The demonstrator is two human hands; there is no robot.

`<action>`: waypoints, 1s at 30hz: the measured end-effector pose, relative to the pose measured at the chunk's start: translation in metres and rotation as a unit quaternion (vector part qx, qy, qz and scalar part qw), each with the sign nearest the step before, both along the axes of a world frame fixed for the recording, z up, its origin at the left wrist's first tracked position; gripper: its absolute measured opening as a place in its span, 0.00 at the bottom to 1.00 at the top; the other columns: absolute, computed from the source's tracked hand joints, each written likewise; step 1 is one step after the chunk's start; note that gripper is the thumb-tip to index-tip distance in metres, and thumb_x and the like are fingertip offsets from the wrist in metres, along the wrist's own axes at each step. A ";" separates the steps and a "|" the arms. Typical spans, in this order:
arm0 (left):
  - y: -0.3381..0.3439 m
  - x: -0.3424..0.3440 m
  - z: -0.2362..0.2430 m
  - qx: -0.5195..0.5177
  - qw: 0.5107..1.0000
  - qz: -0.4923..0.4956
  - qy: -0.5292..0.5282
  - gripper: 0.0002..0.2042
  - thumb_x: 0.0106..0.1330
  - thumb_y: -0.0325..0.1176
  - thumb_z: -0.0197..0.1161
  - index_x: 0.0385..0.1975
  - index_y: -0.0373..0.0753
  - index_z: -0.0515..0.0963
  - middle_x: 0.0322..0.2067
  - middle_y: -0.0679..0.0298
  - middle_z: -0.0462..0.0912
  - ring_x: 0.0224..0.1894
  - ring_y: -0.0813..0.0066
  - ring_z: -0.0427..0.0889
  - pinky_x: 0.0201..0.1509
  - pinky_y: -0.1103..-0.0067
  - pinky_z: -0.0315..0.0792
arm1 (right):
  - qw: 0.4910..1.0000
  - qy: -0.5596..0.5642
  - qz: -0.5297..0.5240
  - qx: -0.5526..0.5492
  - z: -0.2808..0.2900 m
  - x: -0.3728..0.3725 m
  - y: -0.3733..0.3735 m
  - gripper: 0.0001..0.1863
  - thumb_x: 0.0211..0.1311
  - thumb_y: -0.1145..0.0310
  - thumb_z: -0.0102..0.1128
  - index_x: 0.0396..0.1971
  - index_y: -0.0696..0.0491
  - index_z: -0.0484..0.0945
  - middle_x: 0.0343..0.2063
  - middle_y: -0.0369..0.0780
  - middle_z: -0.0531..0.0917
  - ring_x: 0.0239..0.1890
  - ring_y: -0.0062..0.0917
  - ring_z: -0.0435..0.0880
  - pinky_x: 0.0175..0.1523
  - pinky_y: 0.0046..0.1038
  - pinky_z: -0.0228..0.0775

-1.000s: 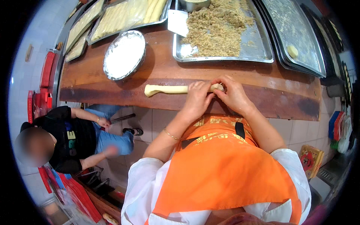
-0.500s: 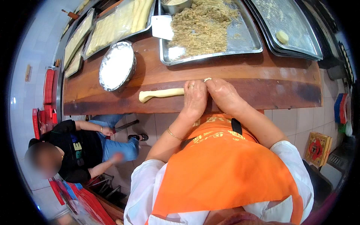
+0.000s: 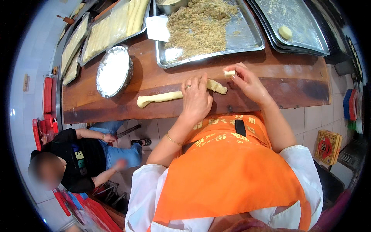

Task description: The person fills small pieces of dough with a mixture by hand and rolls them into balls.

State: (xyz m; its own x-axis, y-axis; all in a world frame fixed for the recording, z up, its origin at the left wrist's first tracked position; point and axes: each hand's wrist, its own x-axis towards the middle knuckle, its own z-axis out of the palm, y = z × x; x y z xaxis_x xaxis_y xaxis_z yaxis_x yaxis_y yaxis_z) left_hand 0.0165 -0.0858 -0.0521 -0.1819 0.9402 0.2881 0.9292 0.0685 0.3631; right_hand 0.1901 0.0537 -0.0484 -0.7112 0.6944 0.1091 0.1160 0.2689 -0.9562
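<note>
A long pale dough roll [image 3: 162,97] lies across the wooden table near its front edge. My left hand [image 3: 196,98] is closed over it, fingers bent around its right part. Past those fingers sticks out a short stretch with a rough, torn right end. My right hand [image 3: 249,83], raised to the right of that end, pinches a small dough piece [image 3: 229,73] between thumb and fingers. The piece and the roll are apart. A steel tray [image 3: 208,61] stands just beyond my hands, holding a crumbly brown filling [image 3: 201,29].
Left of the filling tray sits a round bowl of white flour [image 3: 114,72]. Trays with dough strips [image 3: 106,38] stand at the back left. Stacked trays at the right bear one round dough piece [image 3: 285,32]. A seated person [image 3: 85,158] is at the lower left.
My right hand has moved right, away from the left, with a small dough piece now in its fingers. The roll's torn end now shows. My left hand stays on the roll.
</note>
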 end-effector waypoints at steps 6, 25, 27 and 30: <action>0.021 -0.007 -0.005 -0.058 0.994 -0.033 -0.082 0.11 0.61 0.25 0.62 0.43 0.35 0.74 0.41 0.51 0.77 0.48 0.51 0.76 0.52 0.63 0.68 | 0.979 -0.011 -0.052 -0.196 -0.006 0.016 -0.009 0.06 0.68 0.73 0.60 0.42 0.56 0.78 0.35 0.32 0.80 0.32 0.12 0.77 0.37 0.18 0.72; 0.034 0.002 0.010 -0.035 0.985 -0.067 -0.158 0.15 0.59 0.17 0.54 0.45 0.31 0.80 0.42 0.44 0.80 0.45 0.43 0.80 0.51 0.61 0.74 | 0.975 -0.100 -0.050 0.192 -0.023 -0.002 -0.032 0.05 0.60 0.75 0.64 0.35 0.58 0.80 0.31 0.45 0.82 0.31 0.32 0.82 0.38 0.30 0.76; 0.054 0.004 0.007 0.026 0.984 -0.078 -0.159 0.16 0.59 0.16 0.54 0.46 0.31 0.79 0.44 0.44 0.80 0.46 0.44 0.80 0.51 0.61 0.75 | 0.973 -0.072 -0.046 0.212 -0.020 0.000 -0.032 0.06 0.62 0.77 0.61 0.38 0.58 0.81 0.32 0.45 0.83 0.33 0.29 0.83 0.38 0.29 0.76; 0.087 0.028 -0.009 0.111 0.977 -0.098 -0.156 0.18 0.59 0.19 0.56 0.50 0.31 0.77 0.48 0.46 0.80 0.51 0.47 0.80 0.55 0.64 0.74 | 0.989 -0.067 -0.129 0.025 0.000 0.011 -0.024 0.08 0.63 0.77 0.57 0.41 0.56 0.80 0.36 0.49 0.84 0.38 0.41 0.86 0.42 0.34 0.77</action>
State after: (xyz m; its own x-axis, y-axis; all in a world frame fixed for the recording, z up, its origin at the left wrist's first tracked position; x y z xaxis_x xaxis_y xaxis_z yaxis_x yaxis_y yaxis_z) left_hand 0.0448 0.0017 -0.0613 -0.1154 0.8863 0.4485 0.7582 -0.2131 0.6162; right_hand 0.2007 0.0298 -0.0482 -0.5222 0.8504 0.0650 0.3107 0.2606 -0.9141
